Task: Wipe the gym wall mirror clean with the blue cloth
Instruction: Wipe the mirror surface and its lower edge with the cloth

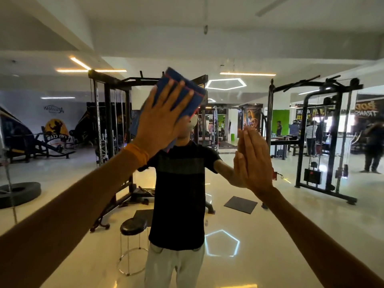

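Left hand (164,121), fingers spread, presses the cloth (182,94) to the mirror (259,235); right hand (253,161) lies flat on the glass, which reflects racks (324,142).

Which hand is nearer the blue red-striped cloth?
Left. The left hand presses on the blue red-striped cloth; the right hand rests on the wall mirror, lower right, apart.

Bright ceiling strips, floor glare, fisheye edges
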Demonstrator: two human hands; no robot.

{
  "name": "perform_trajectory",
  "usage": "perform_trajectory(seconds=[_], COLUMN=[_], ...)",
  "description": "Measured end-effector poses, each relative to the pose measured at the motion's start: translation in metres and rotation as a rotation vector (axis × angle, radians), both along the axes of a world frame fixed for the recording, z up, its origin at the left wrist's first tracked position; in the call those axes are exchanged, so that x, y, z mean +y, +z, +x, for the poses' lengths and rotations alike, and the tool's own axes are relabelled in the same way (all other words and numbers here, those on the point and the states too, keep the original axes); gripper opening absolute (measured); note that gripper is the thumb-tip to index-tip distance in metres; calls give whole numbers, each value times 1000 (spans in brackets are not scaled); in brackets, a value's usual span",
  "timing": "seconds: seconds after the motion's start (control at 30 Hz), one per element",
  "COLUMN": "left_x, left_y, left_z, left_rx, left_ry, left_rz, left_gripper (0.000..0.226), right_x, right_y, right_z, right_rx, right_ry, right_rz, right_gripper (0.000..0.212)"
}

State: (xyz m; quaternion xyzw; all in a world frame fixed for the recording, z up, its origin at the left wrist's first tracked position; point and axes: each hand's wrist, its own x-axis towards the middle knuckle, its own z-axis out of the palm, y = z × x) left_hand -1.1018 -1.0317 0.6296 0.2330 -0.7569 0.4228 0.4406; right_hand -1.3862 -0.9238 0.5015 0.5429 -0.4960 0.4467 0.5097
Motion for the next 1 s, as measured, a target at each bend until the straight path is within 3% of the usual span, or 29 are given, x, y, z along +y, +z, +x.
perform_trajectory(seconds=[0.1, 0.23, 0.3, 0.47, 0.57, 0.7, 0.77, 0.93, 1.0], left_x=[1, 4, 3, -5, -3, 0, -3, -8, -6], left_y=[0, -65, -57, 57, 74, 12, 25, 142, 145], left_z=[-11, -20, -15, -2, -10, -20, -8, 9, 0], left_rx=[88, -168, -237, 114, 198, -143, -234, 204, 253], left_ry=[17, 9, -2, 23, 26, 38, 50, 43, 23], left_rz=[5, -79, -116, 14, 4, -144, -179, 13, 35], left_gripper=[63, 63, 63, 67, 66, 64, 64, 76, 75], right_x=[9, 14, 11, -4, -11, -16, -16, -17, -17], right_y=[-1, 1, 12, 76, 109, 113, 111, 113, 113], right_z=[-11, -12, -6, 13, 22, 25, 23, 22, 21], right_rx=[-43, 10, 32, 80, 64, 50, 59, 59, 66], right_ry=[-12, -53, -55, -81, -91, -78, -61, -56, -61], right_rz=[-89, -61, -43, 23, 7, -32, -42, -54, -44], right_gripper=[60, 62, 63, 63, 62, 61, 60, 60, 61])
